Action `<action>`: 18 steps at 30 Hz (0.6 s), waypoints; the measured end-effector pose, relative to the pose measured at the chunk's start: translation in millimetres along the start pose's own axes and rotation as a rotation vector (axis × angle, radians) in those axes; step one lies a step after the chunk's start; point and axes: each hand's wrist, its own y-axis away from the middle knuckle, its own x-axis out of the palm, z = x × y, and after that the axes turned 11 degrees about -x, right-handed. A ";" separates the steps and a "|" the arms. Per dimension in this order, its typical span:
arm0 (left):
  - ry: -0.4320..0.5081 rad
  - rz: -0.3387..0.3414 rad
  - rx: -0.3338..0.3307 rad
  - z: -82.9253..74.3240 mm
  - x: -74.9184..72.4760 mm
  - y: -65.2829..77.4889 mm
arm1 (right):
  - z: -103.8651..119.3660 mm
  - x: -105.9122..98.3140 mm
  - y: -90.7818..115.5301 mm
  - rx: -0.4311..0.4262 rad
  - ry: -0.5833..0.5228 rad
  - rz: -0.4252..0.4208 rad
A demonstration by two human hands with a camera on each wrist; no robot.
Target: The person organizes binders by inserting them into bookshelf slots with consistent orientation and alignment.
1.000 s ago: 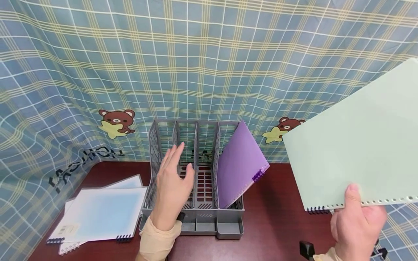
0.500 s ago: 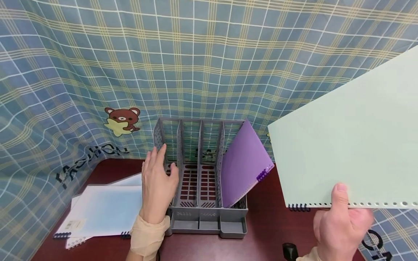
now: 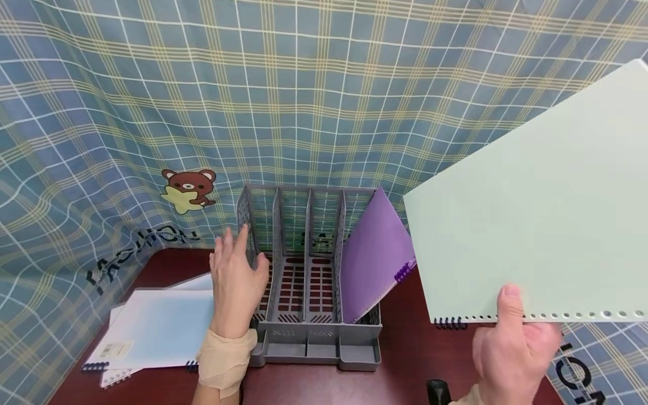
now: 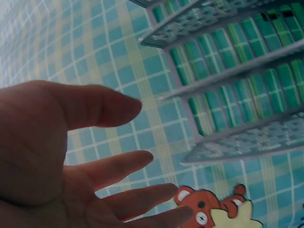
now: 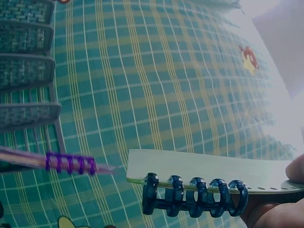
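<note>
My right hand (image 3: 516, 349) grips a pale green ring-bound notebook (image 3: 526, 225) by its punched edge, thumb on the cover, holding it up at the right. Dark binding rings (image 5: 194, 194) show large in the right wrist view. My left hand (image 3: 235, 281) holds nothing; its fingers are spread in front of the left side of a grey file organizer (image 3: 319, 332). In the left wrist view its thumb (image 4: 104, 105) and fingers stand apart, near the dividers. A purple ring-bound notebook (image 3: 374, 259) leans in the organizer's rightmost slot. The other slots hold no notebook.
Light blue and white notebooks (image 3: 157, 326) lie stacked on the dark red table (image 3: 304, 388) at the left, partly behind my left hand. A plaid cloth (image 3: 304, 101) with bear prints hangs behind. Small trays (image 3: 356, 354) line the organizer's front.
My left hand has moved left, away from the organizer's middle slots. My right hand has brought the green notebook left, so it now overlaps the purple notebook's edge in the head view.
</note>
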 end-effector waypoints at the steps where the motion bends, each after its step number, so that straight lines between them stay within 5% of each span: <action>1: -0.011 0.008 -0.009 2.0 -0.1 -0.5 | -0.7 2.2 1.3 -0.006 -0.010 0.004; 8: -0.075 0.049 -0.079 16.9 2.9 -3.5 | -4.9 13.4 9.2 -0.040 -0.114 0.058; 18: -0.165 0.129 -0.133 40.1 18.0 -1.8 | -33.0 14.3 35.1 -0.015 0.441 0.242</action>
